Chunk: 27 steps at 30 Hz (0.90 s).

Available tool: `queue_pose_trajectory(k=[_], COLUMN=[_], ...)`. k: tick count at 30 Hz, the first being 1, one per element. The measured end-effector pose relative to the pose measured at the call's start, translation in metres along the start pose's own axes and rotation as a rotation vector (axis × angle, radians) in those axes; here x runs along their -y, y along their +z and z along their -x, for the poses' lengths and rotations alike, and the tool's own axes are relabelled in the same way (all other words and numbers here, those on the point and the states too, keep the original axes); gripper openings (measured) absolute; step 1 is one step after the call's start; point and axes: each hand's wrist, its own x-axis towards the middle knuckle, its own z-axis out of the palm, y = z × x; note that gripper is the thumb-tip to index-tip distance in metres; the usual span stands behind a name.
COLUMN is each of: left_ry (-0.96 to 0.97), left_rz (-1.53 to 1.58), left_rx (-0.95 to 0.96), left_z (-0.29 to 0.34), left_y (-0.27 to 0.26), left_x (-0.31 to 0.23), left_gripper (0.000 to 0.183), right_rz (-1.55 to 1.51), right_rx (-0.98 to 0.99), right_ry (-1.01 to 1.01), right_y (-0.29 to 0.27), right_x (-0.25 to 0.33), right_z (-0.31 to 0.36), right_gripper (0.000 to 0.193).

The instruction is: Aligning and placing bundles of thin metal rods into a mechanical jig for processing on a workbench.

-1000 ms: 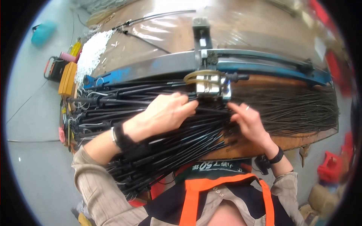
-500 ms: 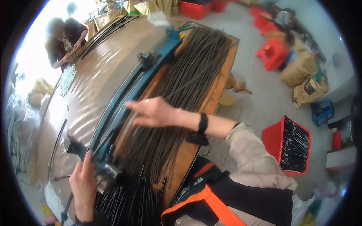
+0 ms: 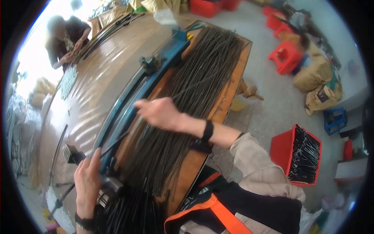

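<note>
My left hand [image 3: 87, 180] is at the lower end of a long blue metal rail [image 3: 132, 103], back of the hand upward, fingers closed round a thin black rod [image 3: 113, 146] that slants up past the fingertips. My right hand [image 3: 159, 113] hovers above the rail's near side, fingers curled together and slightly blurred; what they pinch is hidden. A metal clamp block [image 3: 151, 64] sits on the rail's far part. Beside the rail lies a big bundle of dark thin rods [image 3: 202, 62]. More black rods [image 3: 134, 206] lie in front of me, right of my left hand.
Across the table [image 3: 99, 74], a person [image 3: 66, 43] works with both hands near a white pile [image 3: 69, 82]. On the floor at right stand a red crate [image 3: 280, 152] of black rods, a blue stool [image 3: 335, 119], a red stool [image 3: 286, 56] and brown sacks [image 3: 321, 97].
My right hand's extended fingers have curled in, and it has shifted slightly right. The left hand has moved a little, staying by the rail's lower end.
</note>
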Motion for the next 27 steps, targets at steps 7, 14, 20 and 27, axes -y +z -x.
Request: queue_pose_trajectory(k=[7,14,20,27], left_ry=[-0.069,-0.103,-0.178,-0.438], left_rz=[-0.094,-0.231,-0.19,-0.415], left_rx=[-0.143,-0.257,-0.262,-0.447], left_z=[0.055,0.118,0.16,0.259], left_y=[-0.016,-0.016,-0.025,-0.091], left_x=[0.018,0.039,0.058,0.129], left_gripper=[0.04,0.041,0.037,0.027], right_rz=[-0.349,-0.281,-0.279,-0.267], right_rx=[-0.026,-0.068,-0.062,0.262], right_ry=[-0.13,-0.204,-0.191,0.118], right_y=[0.017,0.037,0.06,0.096], right_x=[0.054,0.079,0.119,0.12], right_z=[-0.007,-0.016,-0.02,-0.015], right_gripper=[0.04,0.038,0.026,0.011])
